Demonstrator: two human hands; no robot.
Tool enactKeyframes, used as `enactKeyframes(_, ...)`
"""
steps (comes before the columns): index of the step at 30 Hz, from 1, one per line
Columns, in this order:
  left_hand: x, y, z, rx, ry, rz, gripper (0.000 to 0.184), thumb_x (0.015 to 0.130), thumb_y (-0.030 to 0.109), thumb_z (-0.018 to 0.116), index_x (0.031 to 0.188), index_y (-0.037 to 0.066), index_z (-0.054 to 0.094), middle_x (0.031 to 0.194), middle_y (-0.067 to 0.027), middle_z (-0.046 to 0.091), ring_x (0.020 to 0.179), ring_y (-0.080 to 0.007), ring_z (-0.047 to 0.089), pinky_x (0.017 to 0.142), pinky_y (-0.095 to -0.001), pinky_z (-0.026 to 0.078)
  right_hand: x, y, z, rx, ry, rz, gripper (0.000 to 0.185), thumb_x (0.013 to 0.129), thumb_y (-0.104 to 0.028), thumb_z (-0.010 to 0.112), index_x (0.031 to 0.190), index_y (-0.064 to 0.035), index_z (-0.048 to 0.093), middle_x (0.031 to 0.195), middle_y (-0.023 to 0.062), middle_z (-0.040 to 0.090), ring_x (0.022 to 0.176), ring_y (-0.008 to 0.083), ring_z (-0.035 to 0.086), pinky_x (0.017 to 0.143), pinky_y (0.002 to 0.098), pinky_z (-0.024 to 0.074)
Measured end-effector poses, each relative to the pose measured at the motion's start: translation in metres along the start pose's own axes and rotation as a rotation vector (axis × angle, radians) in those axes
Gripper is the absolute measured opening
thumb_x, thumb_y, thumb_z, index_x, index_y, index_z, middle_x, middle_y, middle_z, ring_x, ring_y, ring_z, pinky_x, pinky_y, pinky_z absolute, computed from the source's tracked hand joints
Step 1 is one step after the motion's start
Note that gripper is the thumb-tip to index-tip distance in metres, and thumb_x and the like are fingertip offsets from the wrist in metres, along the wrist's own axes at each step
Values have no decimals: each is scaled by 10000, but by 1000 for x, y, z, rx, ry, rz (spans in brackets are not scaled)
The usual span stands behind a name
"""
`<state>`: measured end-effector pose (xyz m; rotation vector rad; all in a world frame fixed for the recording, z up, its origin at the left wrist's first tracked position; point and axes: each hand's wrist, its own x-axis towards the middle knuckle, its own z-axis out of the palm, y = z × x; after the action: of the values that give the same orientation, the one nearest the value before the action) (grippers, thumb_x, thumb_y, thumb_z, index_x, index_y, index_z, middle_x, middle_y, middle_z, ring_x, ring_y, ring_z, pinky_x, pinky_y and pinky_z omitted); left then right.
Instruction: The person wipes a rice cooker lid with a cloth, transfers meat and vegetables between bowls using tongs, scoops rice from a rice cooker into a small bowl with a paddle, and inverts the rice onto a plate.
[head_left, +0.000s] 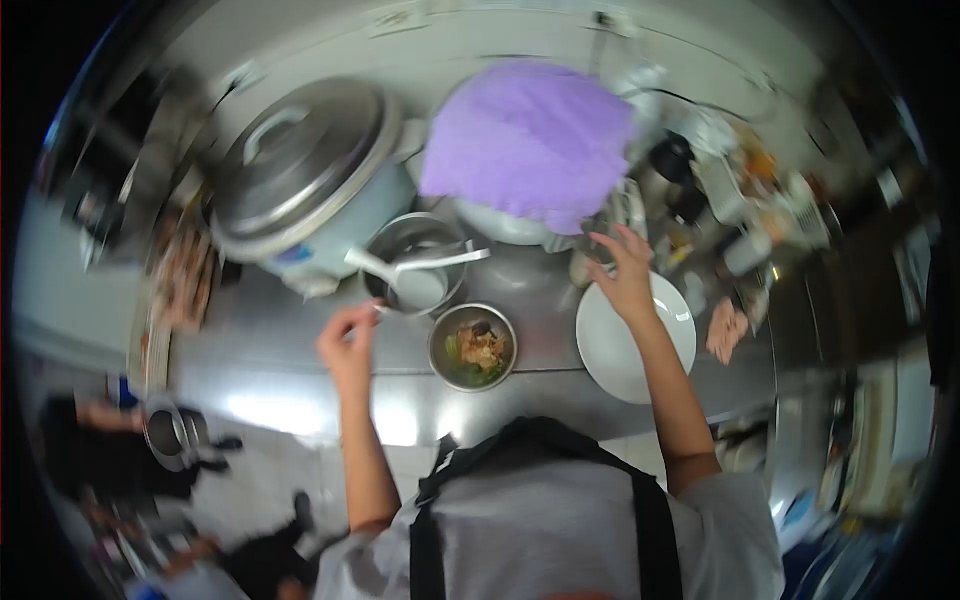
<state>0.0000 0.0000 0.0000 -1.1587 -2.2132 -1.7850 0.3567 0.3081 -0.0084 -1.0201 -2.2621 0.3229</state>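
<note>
My left hand [350, 337] is pinched, its fingertips beside the near-left rim of a metal pot [375, 243]. Whether they grip anything cannot be made out. White-handled utensils [440, 261] lie across that pot, with a pale round bowl-like part [420, 289] among them. My right hand [627, 272] is over the far edge of a white plate [637, 350], thumb and fingers apart, close to a small, blurred container [581, 268]. Between my hands stands a metal bowl [433, 362] holding food [480, 348] with green leaves and brownish pieces.
Behind are a large lidded cooker [300, 150] and a purple cloth [530, 140] draped over a rounded vessel. Bottles, baskets [722, 190] and a pink glove-like item [727, 330] crowd the right. At lower left, another person's arm [108, 417] is near a metal pot [172, 432].
</note>
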Motion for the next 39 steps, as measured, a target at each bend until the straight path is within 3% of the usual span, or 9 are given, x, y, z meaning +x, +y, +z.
enactKeyframes(5, 144, -14, -46, -10, -22, -2, 262, 1007, 193, 544, 1101, -12, 677, 970, -107, 708, 886, -163, 643, 821, -293, 499, -34, -16, 2, -188, 270, 302, 464, 735, -224, 774, 1185, -202, 661, 1363, 163, 473, 1274, 399, 403, 1089, 498, 300)
enactKeyframes(11, 330, -49, -36, 776, 34, 652, 417, 959, 268, 591, 1340, 102, 560, 1215, -201, 578, 1130, -380, 552, 975, -431, 437, -169, 50, -16, -481, 288, 927, 780, 724, -234, 785, 1428, -185, 453, 1398, 198, 464, 1276, 417, 423, 1063, 512, 352)
enactKeyframes(17, 427, -102, 8, 755, -332, 471, 481, 949, 303, 582, 1379, 102, 507, 1235, -223, 567, 1119, -401, 563, 948, -457, 455, -261, 71, -17, -85, 211, 1014, 916, 707, -156, 782, 1492, -34, 324, 1234, 239, 607, 1054, 347, 620, 940, 380, 476)
enactKeyframes(21, 421, -70, 15, 893, -324, 440, 449, 926, 278, 600, 1332, 101, 527, 1222, -215, 593, 1099, -398, 585, 918, -459, 474, -245, 62, -30, 154, 124, 1122, 912, 730, -190, 787, 1489, -7, 315, 1235, 245, 609, 1033, 330, 630, 929, 370, 472)
enactKeyframes(26, 425, -60, 33, 1028, -274, 328, 427, 898, 326, 629, 1238, 75, 574, 1091, -226, 671, 1008, -407, 642, 863, -488, 497, -209, 121, -49, -16, 418, 866, 785, 829, -303, 743, 1455, 0, 377, 1184, 202, 615, 1057, 328, 602, 917, 390, 482)
enactKeyframes(28, 429, -61, 47, 949, -299, 294, 404, 912, 295, 606, 1265, 99, 577, 1148, -206, 659, 1064, -392, 625, 890, -477, 493, -149, 102, -79, -214, 407, 802, 634, 866, -236, 710, 1404, -12, 458, 1252, 176, 586, 1114, 301, 582, 938, 371, 480)
enactKeyframes(31, 432, -70, 59, 915, -278, 357, 373, 904, 162, 559, 1275, 180, 578, 1145, -177, 658, 1087, -373, 609, 898, -490, 484, -83, 127, -67, 109, 476, 605, 520, 881, -132, 679, 1369, -60, 515, 1288, 137, 581, 1137, 220, 583, 936, 333, 471)
enactKeyframes(33, 427, -52, 57, 956, -269, 291, 405, 882, 163, 576, 1283, 222, 580, 1115, -177, 667, 1062, -372, 620, 891, -485, 493, -36, 94, -52, 418, 556, 437, 423, 887, -59, 656, 1300, -35, 569, 1221, 115, 609, 1109, 221, 589, 939, 337, 469)
enactKeyframes(39, 435, -50, 42, 767, -237, 239, 407, 852, 212, 626, 1258, 222, 622, 1066, -177, 690, 1015, -375, 647, 870, -441, 509, 100, -66, -57, 174, 268, -76, 390, 821, -149, 749, 1191, -71, 655, 1264, 136, 578, 1165, 289, 555, 986, 384, 443)
